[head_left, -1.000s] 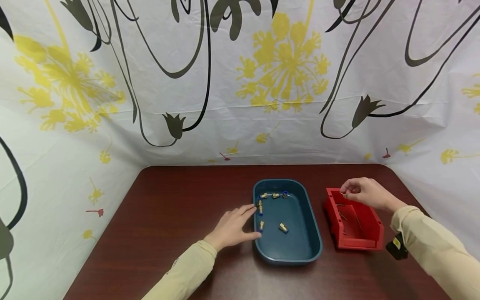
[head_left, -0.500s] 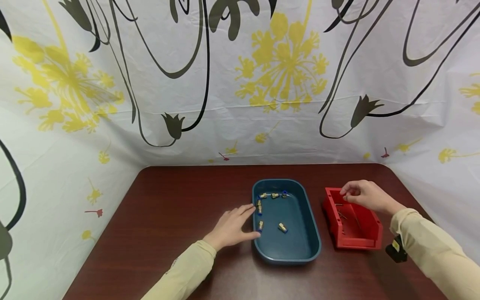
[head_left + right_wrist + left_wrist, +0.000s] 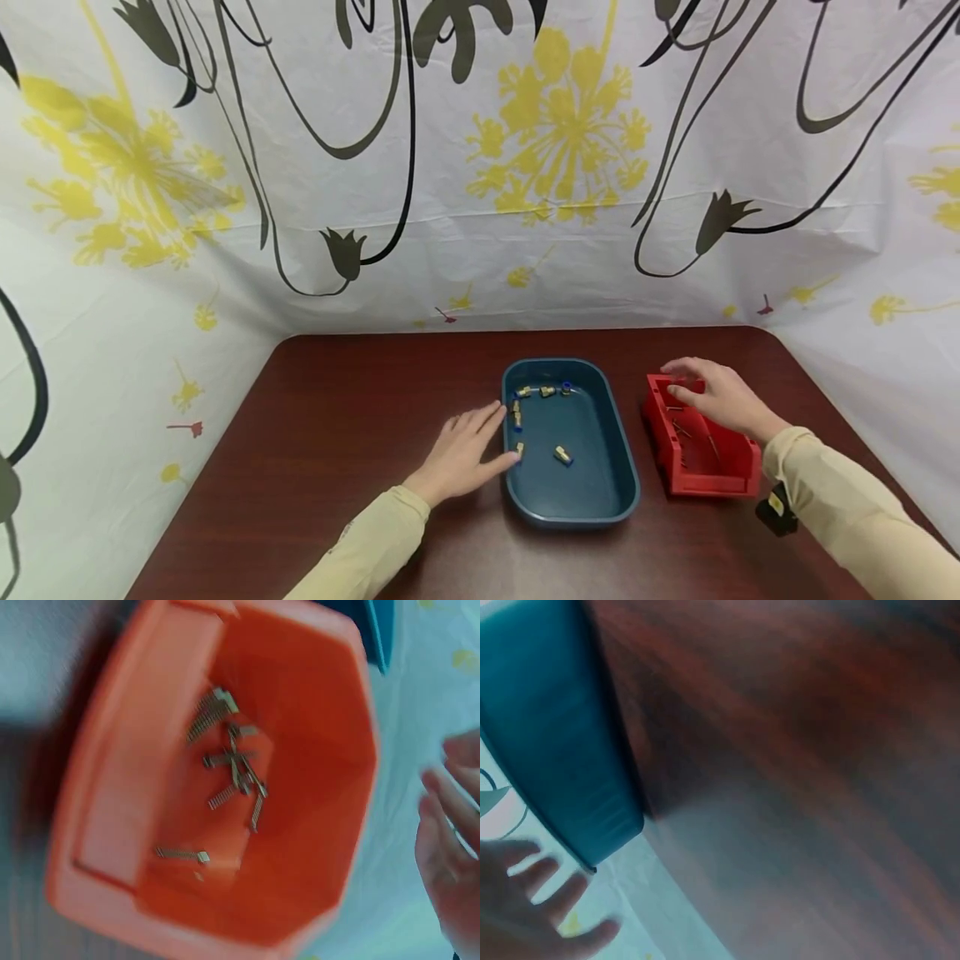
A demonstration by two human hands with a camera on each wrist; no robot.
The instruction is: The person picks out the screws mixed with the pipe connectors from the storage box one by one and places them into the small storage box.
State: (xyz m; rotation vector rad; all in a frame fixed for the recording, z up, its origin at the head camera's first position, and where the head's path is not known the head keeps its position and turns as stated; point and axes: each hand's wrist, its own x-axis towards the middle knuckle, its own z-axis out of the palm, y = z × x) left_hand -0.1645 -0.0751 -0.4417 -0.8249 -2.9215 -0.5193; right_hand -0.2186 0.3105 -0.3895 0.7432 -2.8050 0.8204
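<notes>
My left hand [image 3: 461, 458] lies at the left rim of a dark blue tray [image 3: 626, 467], fingers spread and thumb over the rim. Several brass-and-blue push-in fittings [image 3: 563, 455] are in the tray, mostly along its left and far walls; the thumb overlaps the fitting nearest to it. Over the far end of a red bin [image 3: 712, 486] hangs my right hand [image 3: 723, 400], its fingers loosely bent and thumb apart, with nothing visible between them. Inside the bin, the right wrist view shows several screws [image 3: 180, 853], some in a small heap.
Both containers stand on a dark wood table [image 3: 360, 400], the bin to the right of the tray with a narrow gap between. A white cloth [image 3: 420, 275] with printed flowers hangs behind the table. A black device [image 3: 777, 510] is strapped at the right wrist.
My right hand has shifted left and its thumb and fingers have parted from an earlier pinch. The left thumb has risen slightly along the tray's rim. The head view has drifted a little.
</notes>
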